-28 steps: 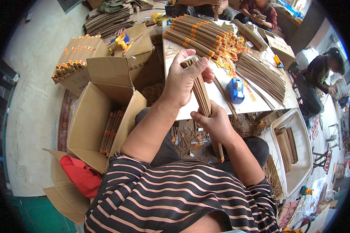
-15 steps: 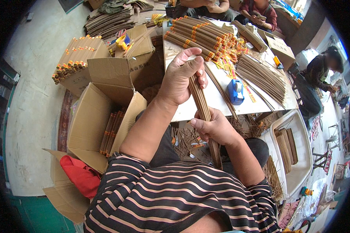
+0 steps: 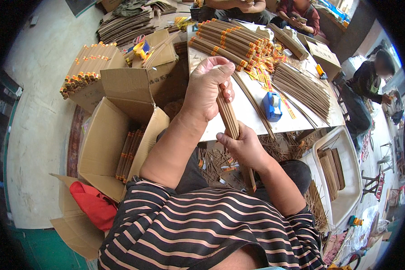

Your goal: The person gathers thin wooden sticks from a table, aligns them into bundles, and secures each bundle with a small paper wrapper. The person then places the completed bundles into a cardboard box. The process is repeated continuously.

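A slim bundle of brown incense sticks (image 3: 228, 114) slants across the space in front of me, just off the table's near edge. My left hand (image 3: 210, 87) is closed around its upper end, thumb bent over the top. Lower down, my right hand (image 3: 246, 145) wraps the bundle, thumb along its near side. The bottom end of the sticks pokes out below my right hand, above my lap. Beyond my hands, on the white table (image 3: 207, 131), lie loose incense sticks (image 3: 301, 92) and a blue tape dispenser (image 3: 272, 106).
Banded incense bundles (image 3: 231, 40) are piled on the table, with others on a carton (image 3: 87, 67) at left. An open cardboard box (image 3: 99, 139) holds several bundles. A white plastic tub (image 3: 353, 180) stands at right. Other people sit across the table and at far right.
My right hand has slid slightly up along the bundle, toward my left hand. The bundle's lower end has risen a little. My left hand keeps almost the same place.
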The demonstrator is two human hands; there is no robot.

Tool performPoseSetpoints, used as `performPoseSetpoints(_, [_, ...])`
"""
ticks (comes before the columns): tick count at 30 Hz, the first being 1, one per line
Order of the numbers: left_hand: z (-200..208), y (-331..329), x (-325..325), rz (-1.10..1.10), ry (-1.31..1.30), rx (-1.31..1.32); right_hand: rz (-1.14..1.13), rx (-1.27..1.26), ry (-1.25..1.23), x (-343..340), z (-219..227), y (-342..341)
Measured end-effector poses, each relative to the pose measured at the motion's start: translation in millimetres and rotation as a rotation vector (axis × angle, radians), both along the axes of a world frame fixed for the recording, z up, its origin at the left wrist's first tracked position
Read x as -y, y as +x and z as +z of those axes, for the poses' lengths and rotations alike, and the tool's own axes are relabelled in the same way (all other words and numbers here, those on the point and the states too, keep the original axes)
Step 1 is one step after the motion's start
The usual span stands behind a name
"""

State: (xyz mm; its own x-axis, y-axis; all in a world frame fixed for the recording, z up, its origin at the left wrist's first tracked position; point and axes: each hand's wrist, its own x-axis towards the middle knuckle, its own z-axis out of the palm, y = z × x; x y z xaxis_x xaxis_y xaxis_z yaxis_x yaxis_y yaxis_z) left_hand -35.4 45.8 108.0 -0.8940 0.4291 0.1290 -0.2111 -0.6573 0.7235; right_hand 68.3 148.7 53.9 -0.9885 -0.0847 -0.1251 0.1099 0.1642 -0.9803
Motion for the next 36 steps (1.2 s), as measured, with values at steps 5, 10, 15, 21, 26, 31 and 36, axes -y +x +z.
performPoseSetpoints(5, [4,5,1,0.080,0.001,-0.008,-0.041,-0.029,0.183,1,0,-3])
performPoseSetpoints(10, [47,18,-5,0.095,0.016,-0.365,-0.040,-0.293,0.159,-6,11,-19])
performPoseSetpoints(15, [86,9,-20,0.236,-0.176,-0.721,-0.080,-0.590,0.083,-18,28,-70])
performPoseSetpoints(21, [39,-30,-41,0.188,-0.350,-0.636,-0.111,-0.501,-0.066,-18,-4,-92])
performPoseSetpoints(26, [60,-22,-36,0.153,-0.284,-0.652,-0.101,-0.540,-0.054,-21,5,-96])
performPoseSetpoints(31, [48,-35,-41,0.146,-0.344,-0.628,-0.110,-0.527,-0.065,-25,-12,-103])
performPoseSetpoints(36, [42,-47,-44,0.147,-0.351,-0.586,-0.148,-0.375,-0.030,-25,-13,-110])
